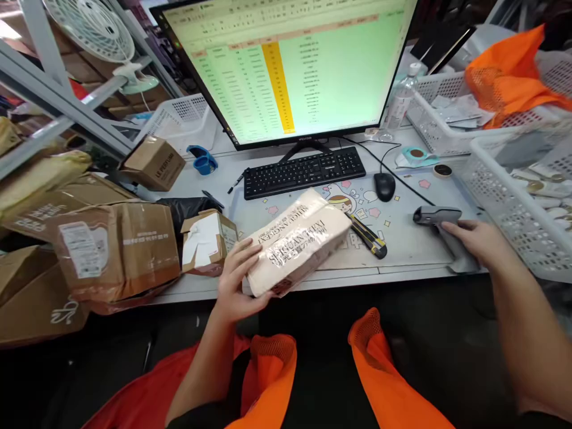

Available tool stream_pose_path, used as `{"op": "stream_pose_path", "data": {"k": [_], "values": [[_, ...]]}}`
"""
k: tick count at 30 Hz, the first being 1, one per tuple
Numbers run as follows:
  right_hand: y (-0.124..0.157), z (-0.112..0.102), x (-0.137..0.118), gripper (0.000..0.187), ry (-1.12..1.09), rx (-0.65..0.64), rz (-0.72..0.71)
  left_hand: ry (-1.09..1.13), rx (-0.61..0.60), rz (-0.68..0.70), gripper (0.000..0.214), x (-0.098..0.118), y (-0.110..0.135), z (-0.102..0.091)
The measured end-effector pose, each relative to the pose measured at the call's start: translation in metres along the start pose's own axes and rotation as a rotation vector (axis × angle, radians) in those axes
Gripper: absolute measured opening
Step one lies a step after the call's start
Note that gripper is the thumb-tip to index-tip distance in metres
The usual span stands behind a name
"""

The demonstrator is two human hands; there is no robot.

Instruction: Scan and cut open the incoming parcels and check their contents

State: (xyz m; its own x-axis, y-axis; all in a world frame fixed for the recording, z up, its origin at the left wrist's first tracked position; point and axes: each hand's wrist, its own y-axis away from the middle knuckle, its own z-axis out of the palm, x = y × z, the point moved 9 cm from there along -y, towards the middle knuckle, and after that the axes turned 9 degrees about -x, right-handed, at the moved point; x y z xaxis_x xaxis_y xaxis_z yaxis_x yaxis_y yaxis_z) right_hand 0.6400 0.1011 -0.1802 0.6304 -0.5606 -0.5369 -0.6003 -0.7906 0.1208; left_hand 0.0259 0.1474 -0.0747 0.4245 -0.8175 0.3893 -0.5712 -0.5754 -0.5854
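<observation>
My left hand (239, 280) grips the near left end of a cream package (297, 241) with dark printing and shiny clear tape. The package lies tilted above the desk mat, its far end close to the keyboard (304, 173). At the right, my right hand (469, 235) has its thumb and fingers around the handle of a grey barcode scanner (447, 229), which rests on its side at the desk's front. A yellow and black utility knife (369, 235) lies just right of the package. The black mouse (384, 186) sits behind the knife.
Several cardboard boxes (147, 244) crowd the left side. A monitor (295, 77) stands at the back. White plastic baskets (504, 155) line the right, one with orange mesh cloth (509, 77). A bottle (404, 95), tape rolls (417, 155) and a blue cup (204, 164) stand around.
</observation>
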Motion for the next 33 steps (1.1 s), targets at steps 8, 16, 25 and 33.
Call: {"op": "stream_pose_path", "data": {"k": [8, 16, 25, 33], "values": [[0.007, 0.091, -0.239, 0.041, 0.147, -0.175, -0.586, 0.093, 0.203, -0.292, 0.028, -0.051, -0.001, 0.002], [-0.040, 0.180, -0.350, 0.063, 0.398, -0.201, -0.710, -0.165, 0.354, -0.246, 0.026, -0.032, -0.010, -0.016], [-0.024, 0.163, -0.338, 0.055, 0.399, -0.180, -0.637, -0.159, -0.104, -0.120, 0.056, 0.080, -0.055, 0.076], [0.078, 0.140, -0.214, 0.044, 0.547, -0.265, -0.466, -0.220, -0.121, -0.225, 0.069, 0.072, -0.079, 0.092]]}}
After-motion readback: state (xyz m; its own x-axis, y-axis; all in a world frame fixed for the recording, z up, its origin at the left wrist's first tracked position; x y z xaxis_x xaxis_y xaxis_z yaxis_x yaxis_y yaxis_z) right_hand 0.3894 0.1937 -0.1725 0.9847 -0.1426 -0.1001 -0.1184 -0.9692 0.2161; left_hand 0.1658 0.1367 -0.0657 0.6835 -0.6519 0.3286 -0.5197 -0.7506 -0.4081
